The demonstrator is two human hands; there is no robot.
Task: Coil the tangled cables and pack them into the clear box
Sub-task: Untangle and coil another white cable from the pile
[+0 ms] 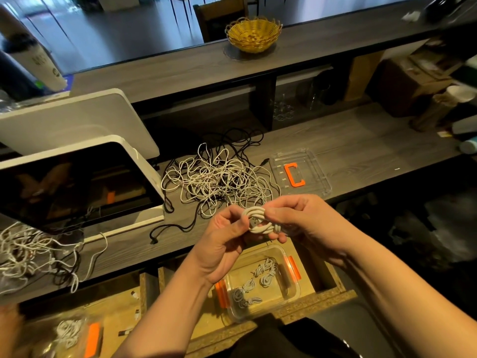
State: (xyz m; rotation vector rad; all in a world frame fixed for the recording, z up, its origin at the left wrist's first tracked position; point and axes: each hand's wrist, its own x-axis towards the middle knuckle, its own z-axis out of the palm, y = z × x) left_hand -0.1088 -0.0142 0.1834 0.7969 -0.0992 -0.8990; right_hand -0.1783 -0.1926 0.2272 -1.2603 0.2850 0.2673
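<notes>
Both hands hold a coiled white cable (pixel 258 219) above the counter's front edge. My left hand (pixel 224 239) pinches its left end, where a plug shows. My right hand (pixel 296 218) grips the coil's right side, fingers curled round it. A tangled pile of white and black cables (pixel 219 177) lies on the counter just behind. Below my hands, on a lower shelf, stands the clear box (pixel 289 293) with orange clips and several coiled white cables (pixel 255 282) inside. Its clear lid (pixel 309 166) with an orange clip lies on the counter to the right.
A white-framed screen (pixel 77 182) stands on the counter at left, another tangle of cables (pixel 31 254) in front of it. A second container with coiled cables (pixel 72 332) sits at the lower left. A yellow wicker basket (pixel 253 32) rests on the raised ledge behind.
</notes>
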